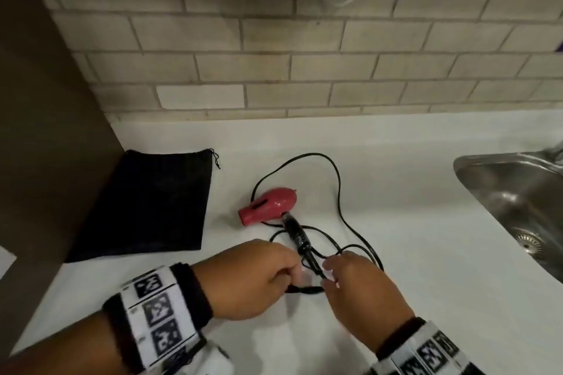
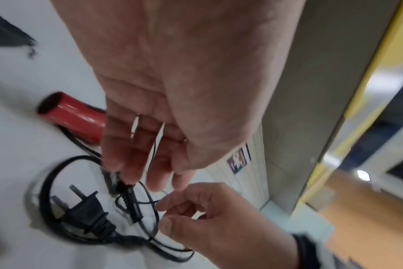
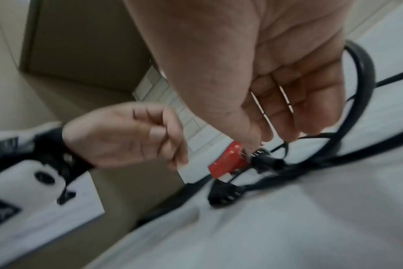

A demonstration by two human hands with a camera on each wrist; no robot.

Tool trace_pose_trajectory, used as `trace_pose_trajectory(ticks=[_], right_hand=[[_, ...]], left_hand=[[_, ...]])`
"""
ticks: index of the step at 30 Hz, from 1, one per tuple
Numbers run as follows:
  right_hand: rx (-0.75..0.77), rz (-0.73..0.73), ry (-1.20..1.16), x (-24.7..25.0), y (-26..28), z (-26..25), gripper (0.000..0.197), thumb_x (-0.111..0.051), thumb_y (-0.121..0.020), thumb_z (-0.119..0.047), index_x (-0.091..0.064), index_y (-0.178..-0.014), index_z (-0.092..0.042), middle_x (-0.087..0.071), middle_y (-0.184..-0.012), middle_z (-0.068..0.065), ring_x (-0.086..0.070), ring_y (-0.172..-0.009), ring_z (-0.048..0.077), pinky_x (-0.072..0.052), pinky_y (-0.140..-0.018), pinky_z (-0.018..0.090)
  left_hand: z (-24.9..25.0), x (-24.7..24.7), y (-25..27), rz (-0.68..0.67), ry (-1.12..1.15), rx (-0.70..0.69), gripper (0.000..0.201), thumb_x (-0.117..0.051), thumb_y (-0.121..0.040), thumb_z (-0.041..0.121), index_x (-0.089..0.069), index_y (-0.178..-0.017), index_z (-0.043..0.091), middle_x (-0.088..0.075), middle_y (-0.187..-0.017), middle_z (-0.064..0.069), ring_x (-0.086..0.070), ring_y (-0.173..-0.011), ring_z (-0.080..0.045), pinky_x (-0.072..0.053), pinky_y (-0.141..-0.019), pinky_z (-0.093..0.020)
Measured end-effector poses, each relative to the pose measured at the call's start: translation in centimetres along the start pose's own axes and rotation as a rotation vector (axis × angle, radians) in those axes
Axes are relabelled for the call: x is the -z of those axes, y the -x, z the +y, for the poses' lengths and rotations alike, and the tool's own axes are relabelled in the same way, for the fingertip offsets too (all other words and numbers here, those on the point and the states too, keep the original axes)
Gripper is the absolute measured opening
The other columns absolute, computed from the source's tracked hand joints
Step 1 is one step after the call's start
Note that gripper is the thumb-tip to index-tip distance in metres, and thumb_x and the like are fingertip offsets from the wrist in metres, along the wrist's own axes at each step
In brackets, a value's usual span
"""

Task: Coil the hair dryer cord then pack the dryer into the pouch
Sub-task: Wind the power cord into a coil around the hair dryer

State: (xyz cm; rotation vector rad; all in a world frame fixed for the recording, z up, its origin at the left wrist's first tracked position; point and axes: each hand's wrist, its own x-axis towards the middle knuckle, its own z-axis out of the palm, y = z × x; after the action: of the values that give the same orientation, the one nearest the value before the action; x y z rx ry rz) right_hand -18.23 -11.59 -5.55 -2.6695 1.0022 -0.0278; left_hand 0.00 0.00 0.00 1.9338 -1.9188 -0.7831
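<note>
A white counter (image 1: pixel 396 192) runs under a tiled wall (image 1: pixel 274 70), with a steel sink (image 1: pixel 493 179) at three o'clock and a black pouch (image 1: pixel 146 204) lying flat at nine o'clock of the red hair dryer (image 1: pixel 269 205), which lies on its side mid-counter. Its black cord (image 1: pixel 336 176) loops loosely around it toward six o'clock, with the plug (image 2: pixel 85 214) lying on the counter. There the left hand (image 1: pixel 253 278) and right hand (image 1: pixel 362 292) meet, the right pinching a thin strand of cord, the left with fingers curled at the cord, its grip unclear.

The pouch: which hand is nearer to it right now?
Left. The left hand is beside the pouch, just off its near right corner, at the cord. The right hand is farther right, beyond the dryer handle.
</note>
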Motion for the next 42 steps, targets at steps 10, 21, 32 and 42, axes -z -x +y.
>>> trace_pose_trajectory(ticks=[10, 21, 32, 42], right_hand=[[0.162, -0.237, 0.218, 2.9, -2.9, 1.8, 0.017, -0.048, -0.092, -0.021, -0.062, -0.102, -0.020, -0.067, -0.106, 0.003, -0.065, -0.095, 0.024, -0.044, -0.068, 0.032], [0.349, 0.275, -0.515, 14.5, -10.5, -0.6, 0.015, -0.062, -0.094, -0.030, -0.065, -0.082, -0.022, -0.059, -0.064, -0.011, -0.052, -0.059, 0.004, -0.042, -0.058, 0.017], [0.453, 0.082, -0.558, 18.9, -11.2, -5.3, 0.020, -0.067, -0.090, -0.031, -0.069, -0.078, -0.015, -0.053, -0.052, -0.015, -0.044, -0.050, 0.000, -0.035, -0.052, 0.010], [0.658, 0.309, -0.133, 23.1, -7.1, -13.4, 0.024, -0.063, -0.089, -0.045, -0.071, -0.075, -0.027, -0.056, -0.052, -0.015, -0.055, -0.059, -0.001, -0.033, -0.049, 0.014]], left_hand=[[0.2, -2.6, -8.4, 0.020, -0.369, -0.180, 0.016, -0.056, -0.083, 0.015, -0.067, -0.093, 0.011, -0.066, -0.096, -0.005, -0.057, -0.097, -0.024, -0.049, -0.087, -0.043], [-0.7, 6.7, -8.0, 0.520, 0.366, -0.042, 0.024, -0.044, -0.103, 0.031, -0.060, -0.087, 0.026, -0.063, -0.069, 0.004, -0.071, -0.078, -0.019, -0.058, -0.078, -0.045], [0.6, 8.6, -0.1, 0.505, 0.703, -0.051, 0.029, -0.042, -0.106, 0.016, -0.066, -0.091, 0.009, -0.054, -0.059, -0.002, -0.057, -0.061, -0.022, -0.048, -0.074, -0.028], [4.6, 10.3, 2.0, 0.939, 0.578, -0.037, 0.028, -0.044, -0.105, 0.019, -0.066, -0.087, 0.016, -0.060, -0.072, 0.003, -0.057, -0.065, -0.018, -0.051, -0.069, -0.050]])
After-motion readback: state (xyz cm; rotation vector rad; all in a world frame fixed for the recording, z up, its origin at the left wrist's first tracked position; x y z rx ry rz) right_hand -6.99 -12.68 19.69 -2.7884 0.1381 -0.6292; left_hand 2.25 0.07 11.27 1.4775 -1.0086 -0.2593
